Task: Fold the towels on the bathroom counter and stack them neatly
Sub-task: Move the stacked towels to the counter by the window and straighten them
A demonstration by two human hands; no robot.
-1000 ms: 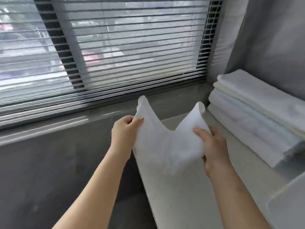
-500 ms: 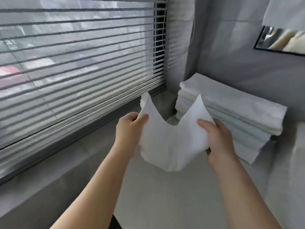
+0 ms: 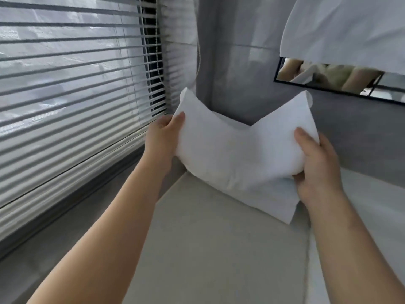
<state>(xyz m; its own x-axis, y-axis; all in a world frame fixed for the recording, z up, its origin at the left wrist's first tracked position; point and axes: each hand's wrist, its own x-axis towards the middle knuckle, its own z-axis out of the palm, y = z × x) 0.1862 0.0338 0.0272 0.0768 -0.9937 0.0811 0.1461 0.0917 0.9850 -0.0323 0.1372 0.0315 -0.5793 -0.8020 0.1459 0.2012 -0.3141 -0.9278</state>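
Towel stack mostly hidden behind held towel; mirror part-covered by white cloth, reflection blurred.

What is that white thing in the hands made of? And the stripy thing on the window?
The white towel looks like soft woven cloth, likely cotton: it sags between the left hand and right hand and creases. The window blind looks like thin, stiff slats, perhaps plastic or painted metal, with a slight sheen; the picture cannot settle which.

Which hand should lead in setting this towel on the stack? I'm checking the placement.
Probably right: the right hand grips the towel directly over the stack; the left hand holds the window-side end.
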